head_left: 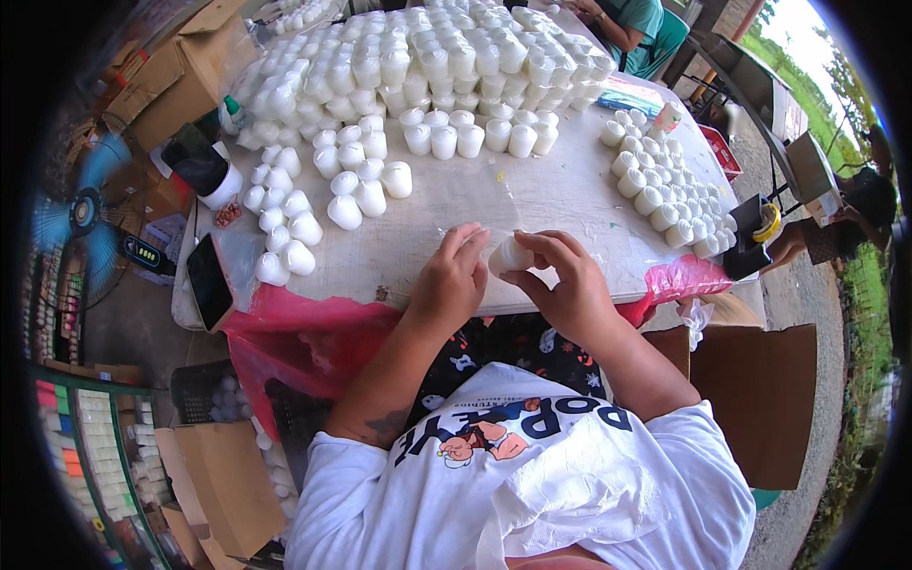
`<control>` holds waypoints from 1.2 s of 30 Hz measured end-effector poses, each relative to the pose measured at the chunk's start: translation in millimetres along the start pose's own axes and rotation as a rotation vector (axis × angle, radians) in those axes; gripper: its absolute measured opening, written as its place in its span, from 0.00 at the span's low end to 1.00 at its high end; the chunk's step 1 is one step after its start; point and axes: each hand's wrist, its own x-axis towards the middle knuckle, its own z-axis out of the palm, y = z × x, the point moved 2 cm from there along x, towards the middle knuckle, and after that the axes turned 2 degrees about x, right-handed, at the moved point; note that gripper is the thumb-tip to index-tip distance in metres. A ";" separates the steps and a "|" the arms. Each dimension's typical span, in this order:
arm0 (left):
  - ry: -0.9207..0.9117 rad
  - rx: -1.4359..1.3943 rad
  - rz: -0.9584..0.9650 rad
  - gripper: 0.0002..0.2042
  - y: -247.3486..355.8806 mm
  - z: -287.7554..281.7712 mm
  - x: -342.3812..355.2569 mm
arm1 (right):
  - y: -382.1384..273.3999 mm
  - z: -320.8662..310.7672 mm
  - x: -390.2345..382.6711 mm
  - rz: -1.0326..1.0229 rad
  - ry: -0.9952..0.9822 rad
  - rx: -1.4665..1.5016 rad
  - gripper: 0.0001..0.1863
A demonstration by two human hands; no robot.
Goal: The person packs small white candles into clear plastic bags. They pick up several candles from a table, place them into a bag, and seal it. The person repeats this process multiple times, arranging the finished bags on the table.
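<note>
At the table's near edge, my right hand (pixel 568 275) pinches a white votive candle (pixel 510 257) between thumb and fingers. Just left of that candle is my left hand (pixel 450 274), its fingers stretched out over the tabletop and nothing visible in its grasp. A clear plastic bag (pixel 475 202) lies flat just beyond both hands. Loose candles stand in small groups beyond it: a cluster (pixel 369 198) to the left, rows (pixel 469 141) further back, and a larger block (pixel 655 180) to the right.
Plastic-wrapped candle packs (pixel 432 62) are piled across the back of the table (pixel 560 180). A phone (pixel 210 281) rests at the left edge, near a fan (pixel 85 211). Pink plastic (pixel 313 332) hangs in front. An open carton (pixel 755 399) stands at right; another person (pixel 627 28) sits opposite.
</note>
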 end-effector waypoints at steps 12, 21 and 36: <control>0.017 -0.005 0.134 0.24 5.9 4.2 3.0 | 33.4 26.9 10.7 -0.140 0.090 -0.306 0.28; 0.064 -0.007 0.077 0.23 6.0 3.8 -4.0 | 35.1 5.5 63.6 0.125 -0.435 -0.278 0.39; -0.028 -0.001 0.127 0.24 1.8 6.0 -7.0 | -0.6 56.4 159.6 -0.157 -0.289 0.059 0.23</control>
